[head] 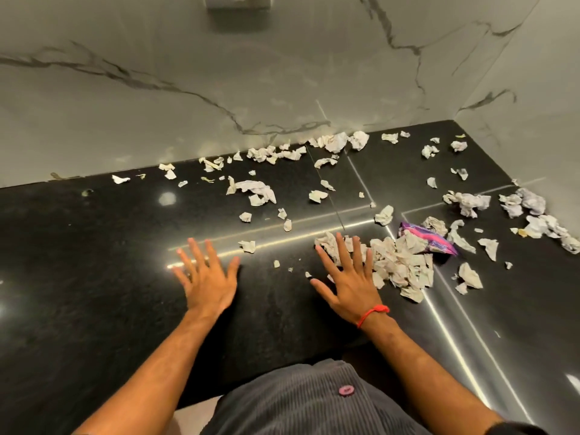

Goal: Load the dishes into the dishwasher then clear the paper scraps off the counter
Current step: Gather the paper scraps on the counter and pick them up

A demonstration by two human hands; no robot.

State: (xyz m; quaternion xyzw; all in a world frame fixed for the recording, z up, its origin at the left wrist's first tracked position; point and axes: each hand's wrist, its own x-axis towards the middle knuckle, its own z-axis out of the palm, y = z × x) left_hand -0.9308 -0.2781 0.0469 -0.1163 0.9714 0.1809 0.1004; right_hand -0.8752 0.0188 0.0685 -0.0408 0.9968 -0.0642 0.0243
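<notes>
Crumpled white paper scraps lie scattered over the black counter (94, 262). The biggest heap of scraps (398, 262) sits right of centre. My right hand (348, 277) lies flat with straight spread fingers, its fingertips touching the left edge of that heap. My left hand (205, 274) is also flat and spread on bare counter, holding nothing; a small scrap (248, 245) lies just beyond its fingers. More scraps line the foot of the wall (282, 152) and the far right corner (527, 208). No dishes or dishwasher are in view.
A purple and pink wrapper (439, 241) lies among the scraps to the right of the heap. A marble wall (219, 89) backs the counter and a side wall (549, 105) closes it on the right. The counter's front edge is near my body.
</notes>
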